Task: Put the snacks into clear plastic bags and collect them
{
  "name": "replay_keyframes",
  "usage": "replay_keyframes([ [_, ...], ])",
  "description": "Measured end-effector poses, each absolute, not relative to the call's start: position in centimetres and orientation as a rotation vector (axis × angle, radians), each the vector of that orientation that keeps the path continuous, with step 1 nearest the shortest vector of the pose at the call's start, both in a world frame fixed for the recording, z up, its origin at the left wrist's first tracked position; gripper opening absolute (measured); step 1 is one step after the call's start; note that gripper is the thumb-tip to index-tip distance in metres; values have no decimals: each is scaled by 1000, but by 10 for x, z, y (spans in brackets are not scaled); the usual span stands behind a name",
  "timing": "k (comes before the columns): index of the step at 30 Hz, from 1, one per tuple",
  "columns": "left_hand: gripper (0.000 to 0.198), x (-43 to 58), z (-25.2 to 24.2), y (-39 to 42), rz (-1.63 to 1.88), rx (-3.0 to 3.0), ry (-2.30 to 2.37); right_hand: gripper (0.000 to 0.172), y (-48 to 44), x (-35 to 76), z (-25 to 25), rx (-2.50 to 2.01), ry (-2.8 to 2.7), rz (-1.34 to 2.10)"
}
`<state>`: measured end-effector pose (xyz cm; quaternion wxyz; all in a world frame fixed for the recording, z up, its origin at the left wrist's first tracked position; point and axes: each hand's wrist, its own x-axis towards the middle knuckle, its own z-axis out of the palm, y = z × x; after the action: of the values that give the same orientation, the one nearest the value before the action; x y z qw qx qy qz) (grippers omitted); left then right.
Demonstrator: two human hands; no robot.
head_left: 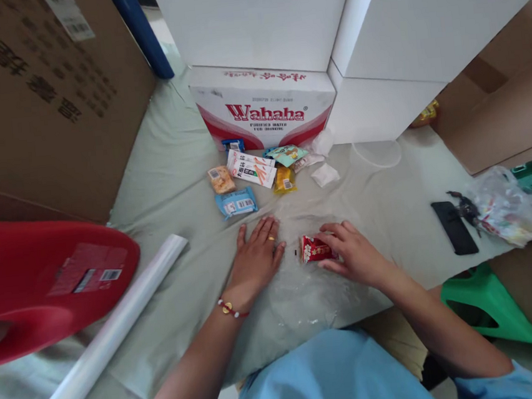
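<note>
My left hand (pixel 255 260) lies flat with its fingers stretched out, pressing on a sheet of clear plastic film (pixel 299 303) spread over the cloth. My right hand (pixel 356 255) has its thumb and fingers around the right end of a small red snack packet (pixel 311 249) with white flowers, which rests on the film. Beyond my hands lie a light blue snack packet (pixel 237 203), an orange-toned snack packet (pixel 221 180), white breadstick packets (pixel 251 168), a yellow packet (pixel 284 179), a mint-green packet (pixel 287 155) and a small white packet (pixel 325 175).
A Wahaha water carton (pixel 264 108) stands behind the snacks, with white boxes (pixel 253 19) above it. At left are a brown carton (pixel 39 96), a red plastic object (pixel 43 277) and a long film roll (pixel 105 340). A black phone (pixel 455 228) and a clear tub (pixel 377 154) are at right.
</note>
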<state>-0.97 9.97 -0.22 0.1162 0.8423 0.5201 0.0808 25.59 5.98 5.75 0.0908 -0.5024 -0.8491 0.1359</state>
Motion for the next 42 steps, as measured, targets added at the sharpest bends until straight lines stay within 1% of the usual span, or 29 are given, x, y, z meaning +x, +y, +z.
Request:
replay_keyframes([
  [1,58,-10,-2,100,239,2467,1525,63,58,252,57,-1515,-2575,376],
  [2,58,-10,-2,99,242,2469,1526,68,56,248,54,-1551,-2617,349],
  [3,58,-10,-2,99,245,2471,1527,68,56,244,52,-1589,-2649,332],
  [6,58,-9,-3,99,253,2474,1530,55,62,234,44,-1627,-2720,363],
  [8,58,-9,-3,98,254,2470,1535,51,67,234,44,-1590,-2756,398],
  [12,58,-9,-3,98,260,2463,1534,53,75,247,55,-1483,-2798,480],
  [16,58,-9,-3,98,287,2448,1524,51,78,260,64,-1420,-2769,519],
  [21,58,-13,-6,100,304,2443,1493,54,81,254,53,-1387,-2770,549],
  [23,58,-16,-10,102,311,2437,1472,59,81,253,48,-1388,-2759,548],
  [26,57,-22,-16,104,396,2421,1460,75,74,265,51,-1364,-2661,529],
  [27,56,-24,-16,103,460,2424,1469,76,70,273,55,-1353,-2603,515],
  [28,56,-26,-15,102,545,2436,1483,70,63,283,60,-1347,-2539,501],
  [31,54,-32,1,86,870,2515,1448,31,34,316,72,-1340,-2396,529],
  [32,54,-34,8,77,955,2543,1369,22,21,326,72,-1339,-2374,573],
  [33,56,-37,15,66,998,2561,1242,18,8,336,71,-1334,-2358,626],
  [34,56,-39,21,55,979,2565,1087,18,-6,344,66,-1324,-2345,676],
  [37,48,-45,25,20,683,2542,698,34,-41,356,41,-1313,-2288,726],
  [38,42,-46,22,10,597,2533,652,34,-49,356,31,-1322,-2258,706],
  [40,24,-48,11,-4,551,2503,656,21,-56,354,14,-1352,-2189,645],
  [41,19,-49,6,-8,572,2468,686,18,-56,352,9,-1367,-2162,628],
  [42,20,-49,2,-10,602,2417,730,19,-54,350,7,-1378,-2146,634],
])
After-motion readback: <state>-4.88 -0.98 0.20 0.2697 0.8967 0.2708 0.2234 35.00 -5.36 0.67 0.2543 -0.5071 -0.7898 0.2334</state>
